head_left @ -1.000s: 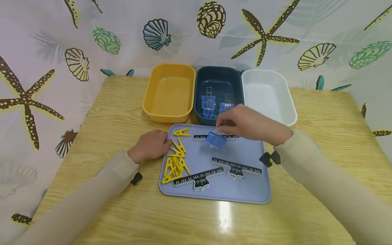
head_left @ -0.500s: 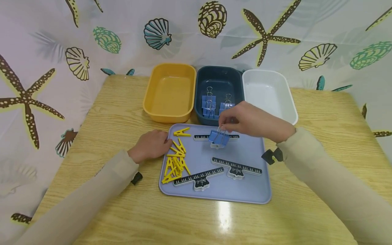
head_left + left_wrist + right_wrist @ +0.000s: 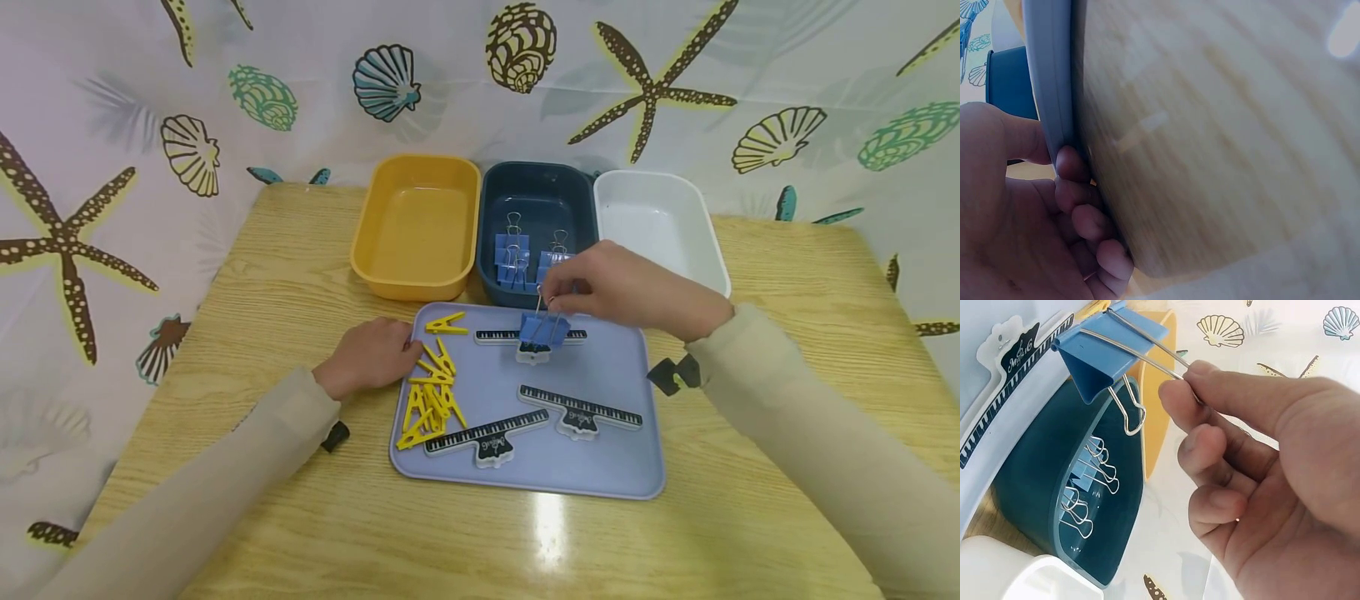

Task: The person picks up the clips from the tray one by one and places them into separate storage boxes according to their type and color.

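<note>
My right hand (image 3: 622, 287) pinches a blue binder clip (image 3: 543, 329) by one wire handle, between thumb and index finger. The clip hangs above the far part of the lavender tray (image 3: 600, 467), just in front of the dark blue bin (image 3: 543, 204). Several blue binder clips (image 3: 512, 262) stand in that bin. At the tray's left edge, my left hand (image 3: 371, 354) grips the rim (image 3: 1050, 69), thumb on one side and fingertips on the other. Close by on the tray lie several yellow clothespins (image 3: 433, 398). Three piano-keyboard clips lie there too, one (image 3: 486, 337) partly hidden behind the held binder clip.
A yellow bin (image 3: 416, 225) stands left of the dark blue one, and a white bin (image 3: 652, 225) stands at its right. All sit on a wooden table (image 3: 300, 517) before a shell-patterned cloth (image 3: 465, 83).
My right hand has moved slightly right and away from me, carrying the binder clip up toward the dark blue bin. My left hand stays in place on the tray rim.
</note>
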Motion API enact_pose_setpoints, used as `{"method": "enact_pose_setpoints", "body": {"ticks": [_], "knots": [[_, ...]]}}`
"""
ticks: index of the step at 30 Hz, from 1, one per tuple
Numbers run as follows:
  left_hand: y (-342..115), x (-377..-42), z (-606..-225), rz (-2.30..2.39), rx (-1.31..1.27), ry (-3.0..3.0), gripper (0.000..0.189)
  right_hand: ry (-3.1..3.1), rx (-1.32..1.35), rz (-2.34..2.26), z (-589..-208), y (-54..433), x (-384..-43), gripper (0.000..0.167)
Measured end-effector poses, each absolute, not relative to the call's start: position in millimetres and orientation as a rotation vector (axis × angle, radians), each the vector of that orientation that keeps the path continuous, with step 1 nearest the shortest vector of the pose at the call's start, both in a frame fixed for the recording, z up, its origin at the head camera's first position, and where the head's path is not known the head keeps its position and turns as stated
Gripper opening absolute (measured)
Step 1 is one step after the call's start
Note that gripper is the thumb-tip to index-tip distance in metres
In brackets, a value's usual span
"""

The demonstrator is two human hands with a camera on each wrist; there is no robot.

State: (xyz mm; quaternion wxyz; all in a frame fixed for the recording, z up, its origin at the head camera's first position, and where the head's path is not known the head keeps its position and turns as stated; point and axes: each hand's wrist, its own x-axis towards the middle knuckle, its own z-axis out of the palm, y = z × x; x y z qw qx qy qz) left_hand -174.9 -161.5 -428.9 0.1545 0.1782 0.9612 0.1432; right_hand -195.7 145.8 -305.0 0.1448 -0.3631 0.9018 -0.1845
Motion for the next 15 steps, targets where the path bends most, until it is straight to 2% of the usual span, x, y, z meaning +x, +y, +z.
{"method": "enact_pose_setpoints", "body": {"ticks": [15], "knots": [[-161.2,-175.2,-429.3,0.408,0.508,2.758,0.039,2.614,-1.032,-0.534,-300.3,151.4,-202.2,0.008]]}}
